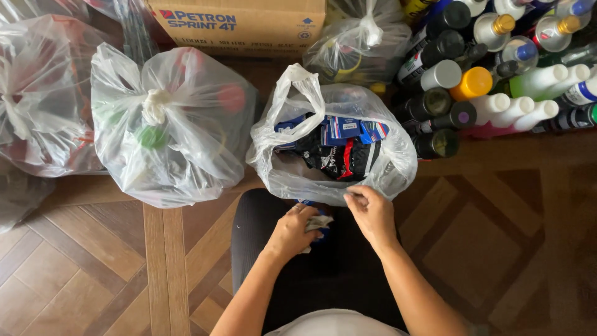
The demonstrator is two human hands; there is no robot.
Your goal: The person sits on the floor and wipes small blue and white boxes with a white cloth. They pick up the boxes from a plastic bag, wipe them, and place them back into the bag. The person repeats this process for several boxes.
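Two hands are seen low in the middle: a small packet (318, 223) is gripped by the left hand (292, 231), while the rim of the open plastic bag (336, 140) is pinched by the right hand (371, 211). Bottles (497, 74) are standing nearby.

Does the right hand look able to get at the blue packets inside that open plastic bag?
Probably yes. The right hand already pinches the open bag's near rim, and the blue packets lie uncovered just beyond it, with nothing across the mouth.

Brown cardboard box (239, 22) at top; blue-white packets (348, 129) in open bag (385, 171).
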